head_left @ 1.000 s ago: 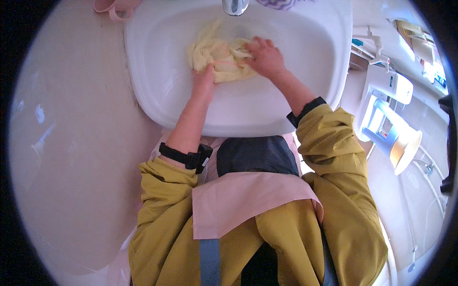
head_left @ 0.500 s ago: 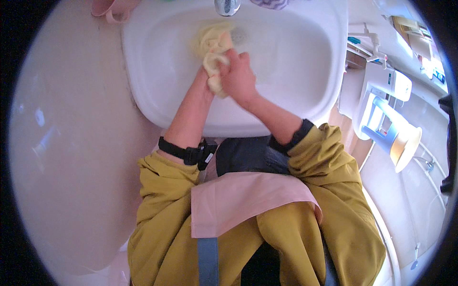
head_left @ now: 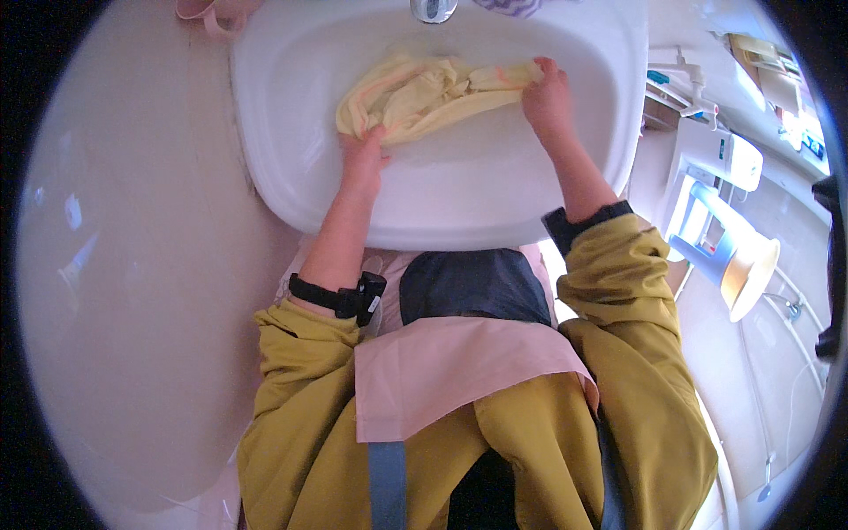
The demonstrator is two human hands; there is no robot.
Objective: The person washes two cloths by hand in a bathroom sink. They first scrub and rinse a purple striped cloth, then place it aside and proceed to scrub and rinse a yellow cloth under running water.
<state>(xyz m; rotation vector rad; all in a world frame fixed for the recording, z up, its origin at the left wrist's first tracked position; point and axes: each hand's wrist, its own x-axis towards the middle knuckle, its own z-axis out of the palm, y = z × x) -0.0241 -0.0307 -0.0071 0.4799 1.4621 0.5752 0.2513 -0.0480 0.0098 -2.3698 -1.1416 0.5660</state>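
Note:
A pale yellow cloth (head_left: pixel 424 95) with pinkish stripes is stretched sideways across the white sink basin (head_left: pixel 477 199), its middle loosely bunched. My left hand (head_left: pixel 361 161) grips the near left part of the cloth, thumb and fingers closed over its edge. At the right end, my right hand (head_left: pixel 548 99) is closed on the cloth's other end. The chrome faucet (head_left: pixel 433 9) stands beyond the cloth at the top of the view. The drain is hidden under the cloth.
A pink mug (head_left: pixel 216 12) stands at the sink's far left corner. A purple-and-white patterned cloth (head_left: pixel 512 5) lies right of the faucet. To the right are a white appliance (head_left: pixel 720 155), a blue-and-yellow plastic item (head_left: pixel 724 256) and white pipes (head_left: pixel 693 79).
The cloth, earlier bunched between both hands near the drain, is now spread out. My right hand has moved right with one end; my left hand has moved slightly left and nearer.

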